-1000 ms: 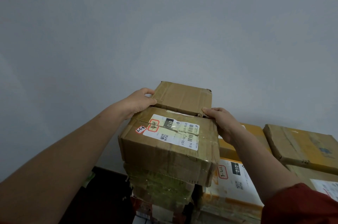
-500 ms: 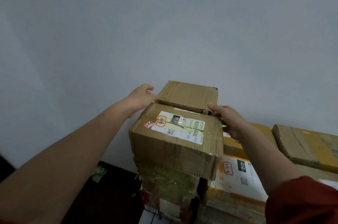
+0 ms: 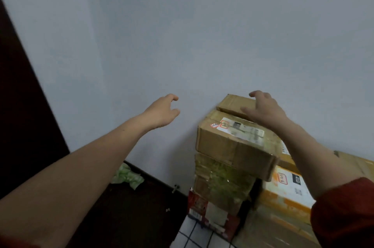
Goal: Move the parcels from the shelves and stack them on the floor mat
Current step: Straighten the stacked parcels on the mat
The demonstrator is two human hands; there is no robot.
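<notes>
A stack of cardboard parcels stands against the pale wall at the right. A small plain box (image 3: 232, 104) lies on top, over a larger labelled box (image 3: 232, 146), which sits on a green-tinted taped box (image 3: 222, 181) and a red-and-white box (image 3: 210, 215). The stack rests on a white mat with a black grid (image 3: 194, 235). My right hand (image 3: 263, 109) hovers over the small top box with fingers spread, holding nothing. My left hand (image 3: 162, 112) is in the air well to the left of the stack, fingers loosely curled and empty.
More parcels lie to the right, among them an orange-and-white box (image 3: 287, 191). The floor at the left is dark, with a crumpled green wrapper (image 3: 127, 176) by the wall. A dark door or panel (image 3: 22, 106) fills the left edge.
Both hands have let go of the top boxes. My left hand has swung away to the left, my right hand has lifted above the small box, and the view has turned left.
</notes>
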